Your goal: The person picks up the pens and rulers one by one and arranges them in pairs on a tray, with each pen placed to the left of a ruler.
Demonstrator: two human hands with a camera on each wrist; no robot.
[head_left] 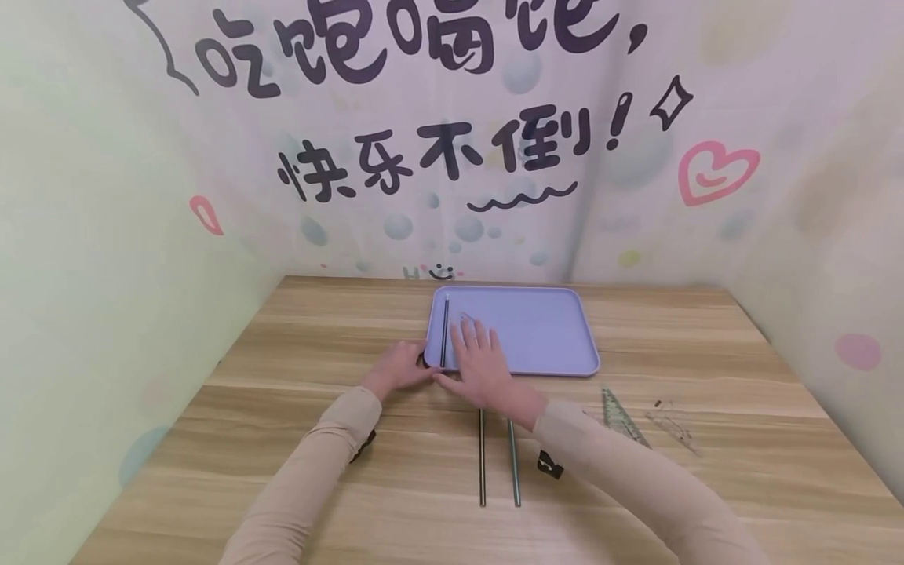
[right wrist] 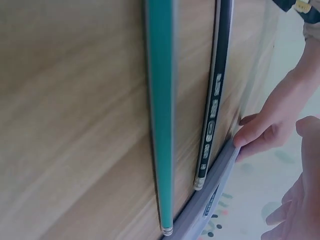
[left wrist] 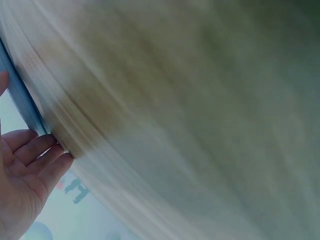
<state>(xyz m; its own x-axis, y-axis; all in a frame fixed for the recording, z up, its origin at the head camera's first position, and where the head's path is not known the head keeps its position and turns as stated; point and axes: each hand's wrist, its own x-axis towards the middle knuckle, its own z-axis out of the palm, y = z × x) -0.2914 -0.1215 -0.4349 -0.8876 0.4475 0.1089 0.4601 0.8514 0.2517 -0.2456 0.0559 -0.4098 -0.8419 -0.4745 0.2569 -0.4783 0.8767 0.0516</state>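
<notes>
Sleeves cropped, right hand partly hiding tray, pencils

The pale backdrop bears black lettering — and a pink heart.

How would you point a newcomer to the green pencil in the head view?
On the wooden table, find the purple tray, then look at the wood on its near side. There the green pencil lies just right of a dark pencil. Its colour sets it apart from that neighbour and from the pencil inside the tray, also dark.
</notes>
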